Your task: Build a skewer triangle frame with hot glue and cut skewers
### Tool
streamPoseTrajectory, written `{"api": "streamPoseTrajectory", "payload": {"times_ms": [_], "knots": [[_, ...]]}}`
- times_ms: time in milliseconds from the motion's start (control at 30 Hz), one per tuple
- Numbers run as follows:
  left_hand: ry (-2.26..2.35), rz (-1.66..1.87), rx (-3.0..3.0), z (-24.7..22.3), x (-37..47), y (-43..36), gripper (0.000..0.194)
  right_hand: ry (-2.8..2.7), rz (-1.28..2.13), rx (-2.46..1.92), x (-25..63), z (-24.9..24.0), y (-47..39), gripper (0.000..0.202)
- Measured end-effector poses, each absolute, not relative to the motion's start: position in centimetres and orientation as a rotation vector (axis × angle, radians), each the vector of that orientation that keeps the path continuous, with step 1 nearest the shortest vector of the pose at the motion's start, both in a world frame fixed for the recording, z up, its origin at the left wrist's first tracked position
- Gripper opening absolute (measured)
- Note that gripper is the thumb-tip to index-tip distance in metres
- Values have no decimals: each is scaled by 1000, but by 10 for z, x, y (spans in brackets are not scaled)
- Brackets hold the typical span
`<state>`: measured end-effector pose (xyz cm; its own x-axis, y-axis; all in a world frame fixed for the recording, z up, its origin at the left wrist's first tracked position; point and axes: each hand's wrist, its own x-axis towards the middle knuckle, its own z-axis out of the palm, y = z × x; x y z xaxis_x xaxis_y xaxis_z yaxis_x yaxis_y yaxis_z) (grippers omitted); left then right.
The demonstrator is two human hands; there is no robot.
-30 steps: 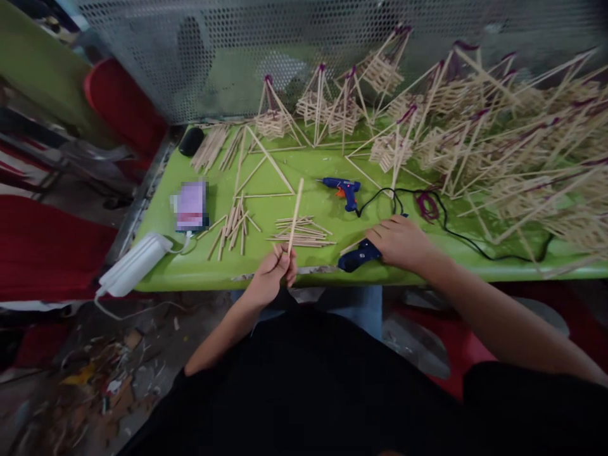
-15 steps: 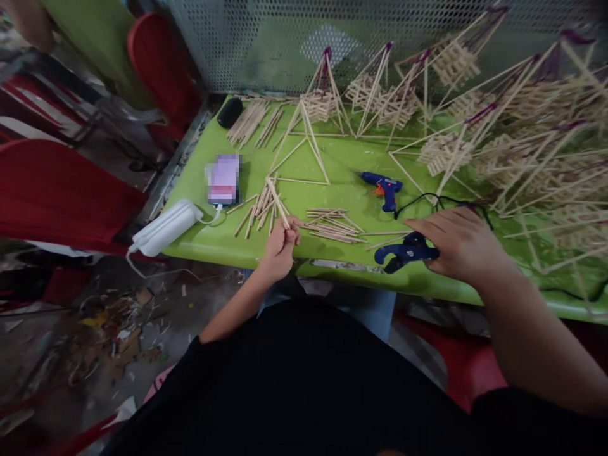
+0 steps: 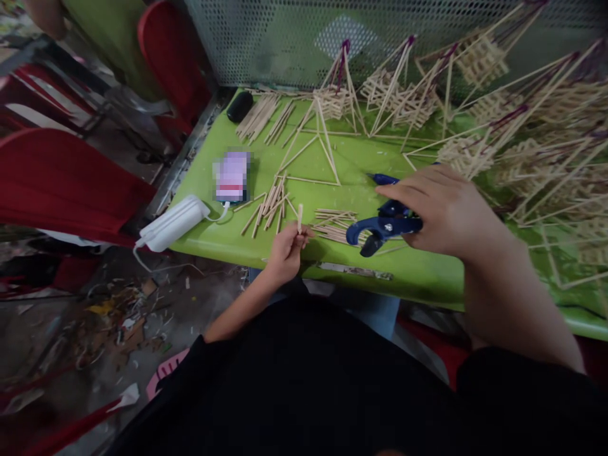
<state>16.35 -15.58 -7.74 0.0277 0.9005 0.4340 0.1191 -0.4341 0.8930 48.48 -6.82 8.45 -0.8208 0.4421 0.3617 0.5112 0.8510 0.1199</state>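
My left hand (image 3: 286, 249) is closed at the front edge of the table, its fingers pinching a short bundle of thin wooden sticks (image 3: 300, 216) that points up and away. My right hand (image 3: 444, 209) wraps round a blue hand cutter (image 3: 387, 229) with a hooked jaw and a dark blade. Its jaws are apart, facing left, over the right end of a pile of cut sticks (image 3: 327, 218). Behind that hand lies a blue glue gun (image 3: 384, 179), partly hidden. Another loose stick pile (image 3: 270, 206) lies just beyond my left hand.
Stick frames with purple-tied tops (image 3: 346, 47) crowd the back and right. A stick triangle frame (image 3: 308, 158) stands mid-table. At left are a phone (image 3: 232, 176), a white power bank (image 3: 175, 223) and a black object (image 3: 240, 106). Red chairs (image 3: 61, 183) stand beyond the table's left edge.
My right hand has brought the cutter leftward, nearer to my left hand, and now partly covers the glue gun. The sticks in my left hand have swung more upright, away from the loose pile.
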Motion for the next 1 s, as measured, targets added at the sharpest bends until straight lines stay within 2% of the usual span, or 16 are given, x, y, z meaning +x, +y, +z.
{"api": "streamPoseTrajectory", "payload": {"times_ms": [267,500,700,867,1000], "knots": [[1126,1560,1542,-84,167,-154,43,-2839,-48,-901,438,92,-41,62],[1179,1485,1518,-85,162,-156,51,-2730,86,-922,433,54,-36,66],[1203,1445,1552,-74,162,-159,39,-2667,108,-1098,432,30,-40,71],[1148,1412,1632,-66,160,-165,34,-2629,194,-1174,412,27,-56,62],[1143,1337,1738,-63,157,-169,41,-2668,277,-1212,403,30,-69,57]]}}
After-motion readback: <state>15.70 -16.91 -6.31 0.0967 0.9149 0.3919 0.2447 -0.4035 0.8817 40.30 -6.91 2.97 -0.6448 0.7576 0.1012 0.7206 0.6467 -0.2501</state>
